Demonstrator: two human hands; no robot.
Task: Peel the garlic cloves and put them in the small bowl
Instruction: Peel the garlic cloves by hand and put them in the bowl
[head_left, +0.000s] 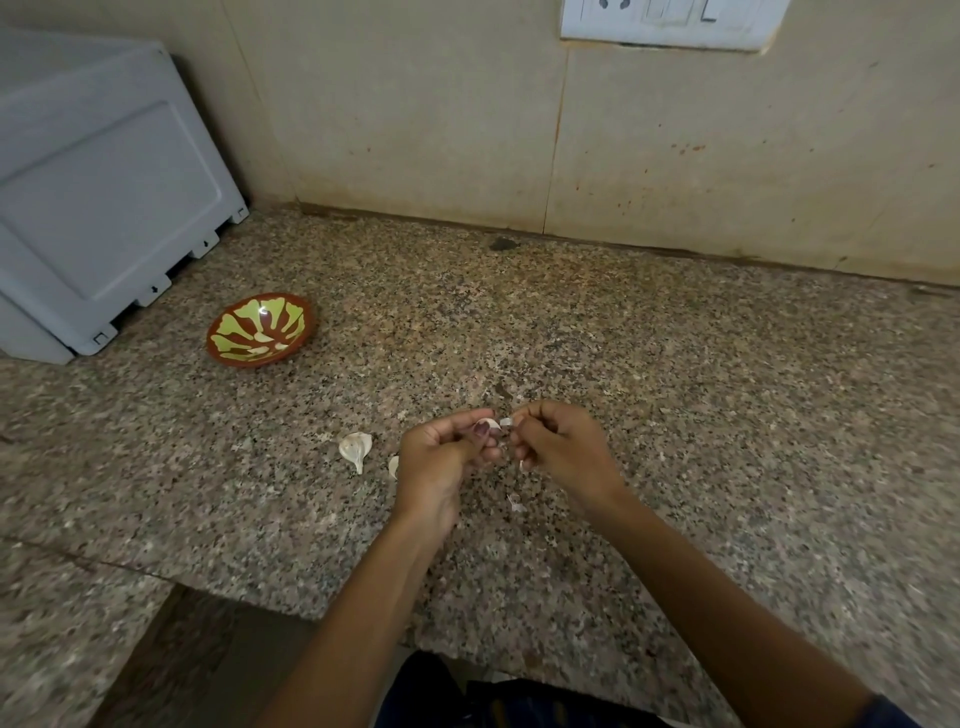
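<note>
1. Dark clothing (498, 701) at the bottom edge, just under the counter's front lip; two bare forearms reaching forward over it.
2. Speckled granite counter (675, 364) in brown, grey and black, running across the whole view; a lower step of the same stone at the left front.
3. Beige tiled wall (415, 130) behind, marked with reddish spots toward the right; white switch plate (670, 21) at the top edge.
4. Pale grey appliance (93, 182) standing at the far left, against the wall corner.
5. Small bowl (260, 331), brown rim with green and cream pattern inside, resting on the counter just beside the appliance, well apart from the hands; a few pale pieces lying inside, too small to tell for sure.
6. Left hand (441, 457) held above the counter, fingers curled, thumb and fingertips pinching a garlic clove (488, 425).
7. Right hand (558, 447) close against the left, fingers curled inward, fingertips nipping a bit of papery skin (506, 422) at the clove's end.
8. Loose garlic skin (356, 448) lying on the counter to the left of the left hand; a smaller scrap (394, 466) partly hidden by that hand's edge.
9. Another thin shred (515, 503) on the stone between the two wrists.
</note>
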